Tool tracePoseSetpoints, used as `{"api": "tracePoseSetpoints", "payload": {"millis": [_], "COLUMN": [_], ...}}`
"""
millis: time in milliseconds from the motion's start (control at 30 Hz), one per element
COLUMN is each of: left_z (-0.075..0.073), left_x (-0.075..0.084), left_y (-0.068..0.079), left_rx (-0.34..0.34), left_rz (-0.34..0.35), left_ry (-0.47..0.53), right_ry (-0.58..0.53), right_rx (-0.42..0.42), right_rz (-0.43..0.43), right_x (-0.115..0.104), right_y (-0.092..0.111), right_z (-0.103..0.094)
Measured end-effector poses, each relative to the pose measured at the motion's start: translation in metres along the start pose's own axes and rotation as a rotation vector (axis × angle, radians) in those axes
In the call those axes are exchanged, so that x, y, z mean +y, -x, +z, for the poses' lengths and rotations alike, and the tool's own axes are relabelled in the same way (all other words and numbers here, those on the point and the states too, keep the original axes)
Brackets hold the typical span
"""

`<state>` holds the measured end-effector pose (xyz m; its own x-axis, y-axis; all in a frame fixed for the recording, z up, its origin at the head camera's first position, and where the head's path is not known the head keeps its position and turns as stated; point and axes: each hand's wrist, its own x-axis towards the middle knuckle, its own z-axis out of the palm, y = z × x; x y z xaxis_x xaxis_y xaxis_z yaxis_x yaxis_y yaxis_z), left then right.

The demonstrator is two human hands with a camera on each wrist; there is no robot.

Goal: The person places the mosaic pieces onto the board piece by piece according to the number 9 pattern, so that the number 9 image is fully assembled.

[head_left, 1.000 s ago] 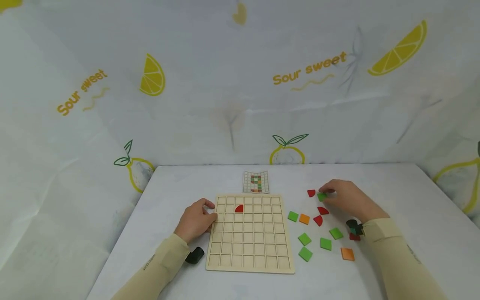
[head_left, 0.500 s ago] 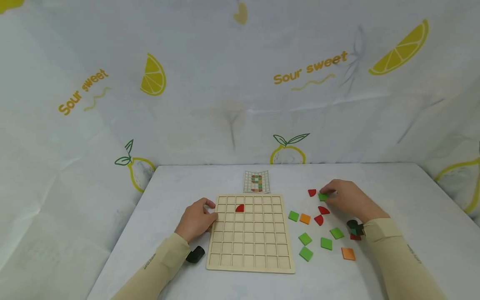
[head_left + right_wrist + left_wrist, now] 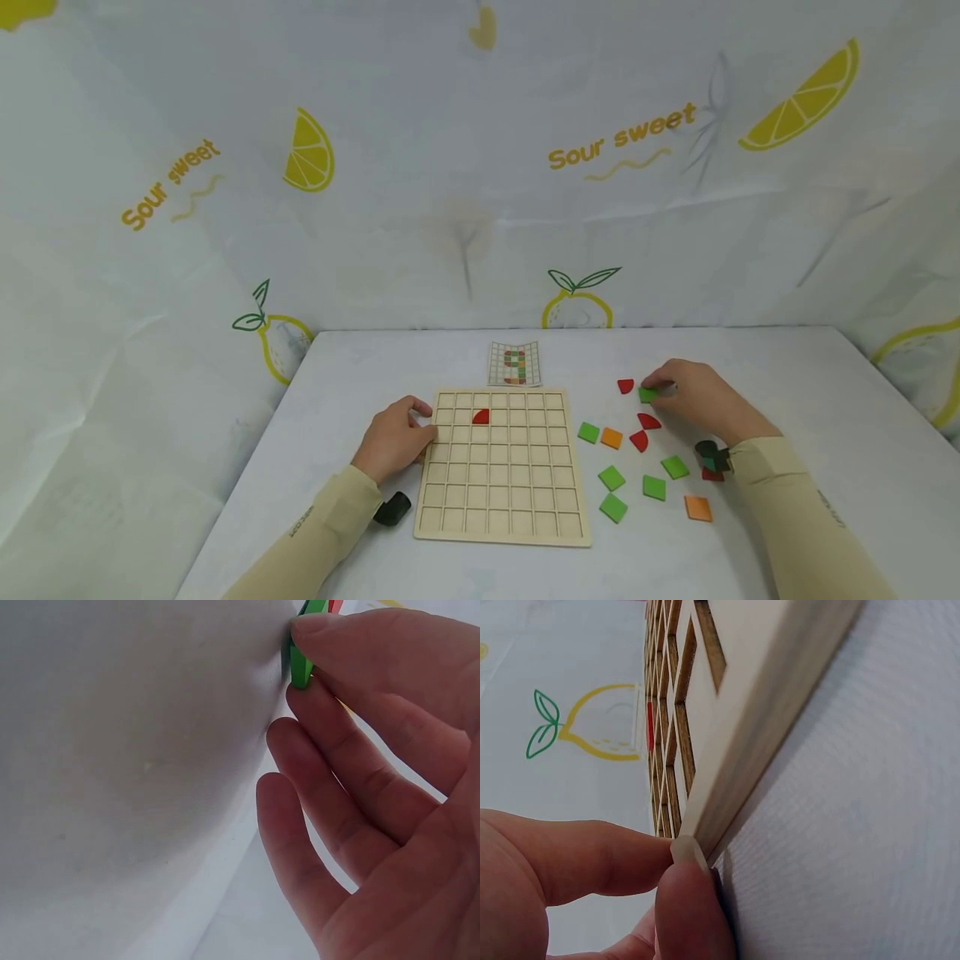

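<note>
A pale wooden grid board [image 3: 498, 476] lies on the table, with one red quarter-circle piece [image 3: 482, 417] in a cell of its second row. My left hand [image 3: 393, 439] holds the board's left edge; in the left wrist view, the thumb [image 3: 694, 907] and index finger meet at that edge. Right of the board, my right hand [image 3: 693, 400] pinches a green square tile [image 3: 647, 395] close over the table. The right wrist view shows the thumb on one side of the tile [image 3: 301, 669] and fingertips at the other, the remaining fingers loosely bent.
Behind the board lies a pattern card [image 3: 514, 364]. Loose pieces spread between board and right arm: red quarter-circles [image 3: 639, 441], green squares [image 3: 654, 487] and orange squares [image 3: 698, 508]. One red piece [image 3: 712, 475] lies partly under the right wrist. A printed cloth backdrop rises behind the table.
Hardly anything differs: the whole head view shifts slightly. Both hands keep their places, the left at the board edge, the right at the green tile.
</note>
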<state>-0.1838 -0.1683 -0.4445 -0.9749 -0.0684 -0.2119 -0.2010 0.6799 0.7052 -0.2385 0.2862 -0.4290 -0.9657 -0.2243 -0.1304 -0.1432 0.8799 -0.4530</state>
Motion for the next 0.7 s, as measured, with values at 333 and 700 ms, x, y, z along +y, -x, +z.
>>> {"api": "tracePoseSetpoints", "payload": {"millis": [333, 700], "left_z": [-0.0011, -0.0007], "left_x": [0.0021, 0.0023], "left_y": [0.0041, 0.0049], "left_rx": [0.003, 0.005], "left_rz": [0.006, 0.011], "left_ry": [-0.001, 0.002], "right_ry": [0.007, -0.020], "right_rx": [-0.001, 0.001], "right_rz": [-0.011, -0.012], "right_x": [-0.0022, -0.0084], "right_y": [0.0010, 0.0043], "right_z": [-0.0003, -0.0033]}}
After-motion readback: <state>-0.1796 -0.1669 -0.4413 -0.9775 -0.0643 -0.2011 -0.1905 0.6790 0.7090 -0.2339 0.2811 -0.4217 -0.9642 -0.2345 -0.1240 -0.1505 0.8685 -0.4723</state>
